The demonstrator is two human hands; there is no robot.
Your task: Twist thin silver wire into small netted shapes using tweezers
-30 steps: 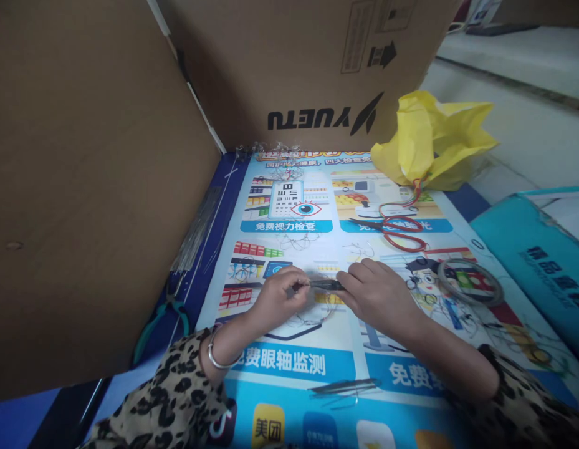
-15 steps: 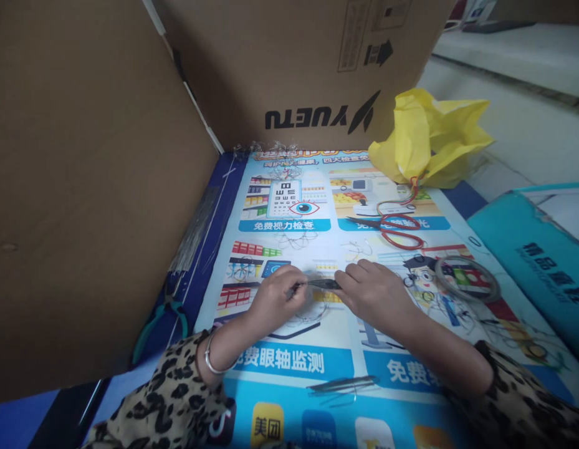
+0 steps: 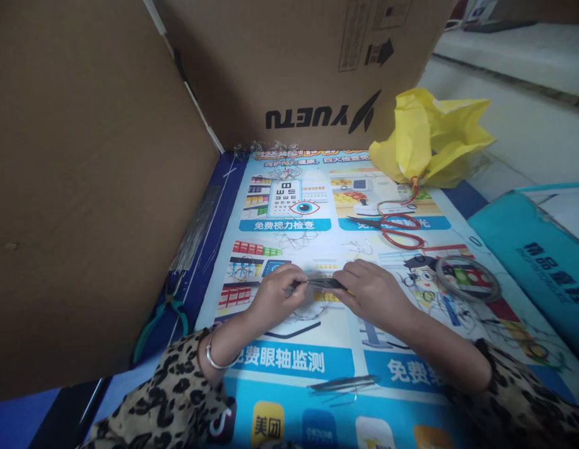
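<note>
My left hand (image 3: 277, 293) and my right hand (image 3: 376, 293) meet over the middle of the printed sheet. A slim dark pointed tool (image 3: 324, 283) spans the gap between them; its exact kind is hard to make out. The right hand's fingers wrap round its wider end. At its narrow end my left thumb and finger are pinched together on something thin and dark, mostly hidden by the fingers. Below the hands lies a ring of twisted thin wire (image 3: 310, 312). Closer to me is a small bundle of straight wire pieces (image 3: 344, 383).
Red-handled scissors (image 3: 401, 231) lie beyond my right hand, near a wire coil (image 3: 467, 279) and a yellow bag (image 3: 424, 137). Teal-handled pliers (image 3: 165, 315) and loose wires (image 3: 193, 231) rest at left. Cardboard (image 3: 289, 68) walls the back and left; a teal box (image 3: 536, 255) stands right.
The hands stay in almost the same place. My right hand has shifted very slightly, and the left fingertips have changed their pinch a little at the tool's narrow end.
</note>
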